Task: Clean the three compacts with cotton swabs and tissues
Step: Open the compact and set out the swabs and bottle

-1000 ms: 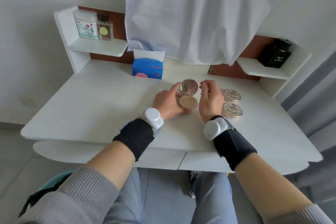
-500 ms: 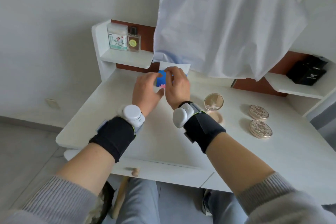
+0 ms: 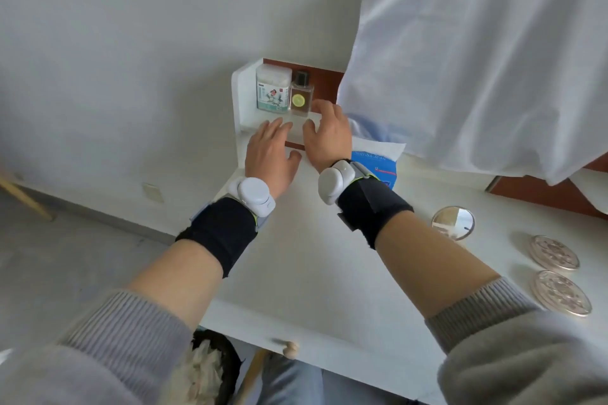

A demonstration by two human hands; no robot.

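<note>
- On the bench, by its right edge, the near compact lies closed, with the second compact just behind it.
- Left of those and further back, the open compact has its mirror raised.
- Further back, the left hand and right hand sit side by side, each grip released, fingers spread, holding nothing.
- The tissue pack lies just right of the right hand.
- Furthest, on the shelf, the swab box and bottle stand together, with the right fingertips just beside the bottle.
</note>
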